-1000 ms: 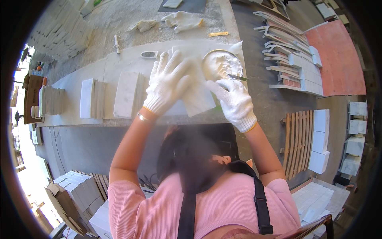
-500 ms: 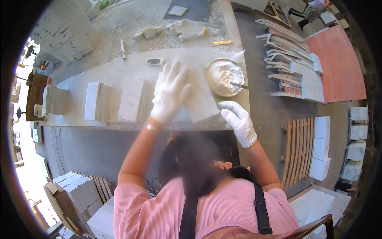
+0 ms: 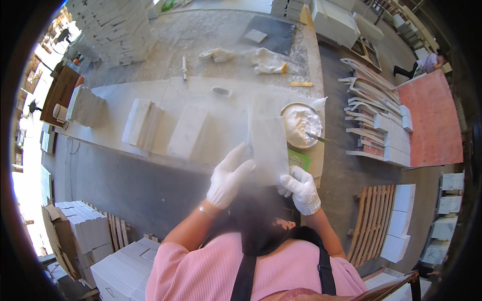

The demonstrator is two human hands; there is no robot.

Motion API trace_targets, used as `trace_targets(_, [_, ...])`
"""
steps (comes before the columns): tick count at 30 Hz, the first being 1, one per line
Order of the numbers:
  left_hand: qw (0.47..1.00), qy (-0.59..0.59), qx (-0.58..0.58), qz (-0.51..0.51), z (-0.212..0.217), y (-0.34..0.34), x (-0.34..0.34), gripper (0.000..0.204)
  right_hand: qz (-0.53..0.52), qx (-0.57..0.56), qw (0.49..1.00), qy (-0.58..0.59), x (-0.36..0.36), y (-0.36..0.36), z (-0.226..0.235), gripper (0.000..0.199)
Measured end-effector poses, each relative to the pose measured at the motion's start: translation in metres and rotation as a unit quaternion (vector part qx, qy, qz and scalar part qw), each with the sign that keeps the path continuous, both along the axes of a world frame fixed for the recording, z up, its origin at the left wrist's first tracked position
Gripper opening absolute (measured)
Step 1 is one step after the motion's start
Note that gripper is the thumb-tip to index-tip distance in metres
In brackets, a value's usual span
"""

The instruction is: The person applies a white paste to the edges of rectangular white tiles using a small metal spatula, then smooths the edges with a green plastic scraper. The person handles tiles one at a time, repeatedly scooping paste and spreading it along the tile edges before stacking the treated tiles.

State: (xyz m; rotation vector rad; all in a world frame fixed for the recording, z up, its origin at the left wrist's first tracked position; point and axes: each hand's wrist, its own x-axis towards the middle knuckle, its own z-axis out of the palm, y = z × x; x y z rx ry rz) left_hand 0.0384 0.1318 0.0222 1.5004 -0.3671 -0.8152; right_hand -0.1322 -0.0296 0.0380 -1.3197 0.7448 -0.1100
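Observation:
I hold a flat white stone tile (image 3: 270, 145) with both gloved hands at the near edge of a long pale workbench (image 3: 221, 108). My left hand (image 3: 228, 176) grips the tile's left lower edge. My right hand (image 3: 301, 188) holds its lower right corner. Just right of the tile sits a round metal bowl of white paste (image 3: 301, 124) with a tool (image 3: 317, 137) sticking out of it. A green pad (image 3: 298, 159) lies under the tile's right side.
More white tiles (image 3: 188, 131) and a leaning stack (image 3: 142, 123) lie on the bench to the left. White rags (image 3: 261, 59) sit farther back. Tile stacks (image 3: 113, 27), boxes (image 3: 80, 236), a wooden pallet (image 3: 371, 220) and a red slab (image 3: 436, 125) surround the bench.
Both hands have drawn back toward me along the tile. The right hand slid from the tile's right side down to its lower corner, and the left hand dropped to its lower left edge.

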Motion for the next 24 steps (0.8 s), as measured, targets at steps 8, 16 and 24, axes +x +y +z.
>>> trace_targets(8, [0.994, 0.088, -0.047, -0.038, 0.006, -0.003, -0.011, 0.057, 0.039, 0.026, 0.999, 0.020, -0.028, 0.021, -0.003, 0.021])
trace_targets(16, [0.982, 0.136, -0.108, -0.075, 0.015, 0.001, -0.013, 0.055, 0.039, -0.050, 0.998, 0.004, -0.010, -0.013, 0.002, 0.020])
trace_targets(24, [0.997, -0.006, -0.074, 0.008, 0.003, 0.027, 0.044, 0.050, -0.125, -0.078, 0.988, -0.043, -0.005, -0.022, 0.004, 0.024])
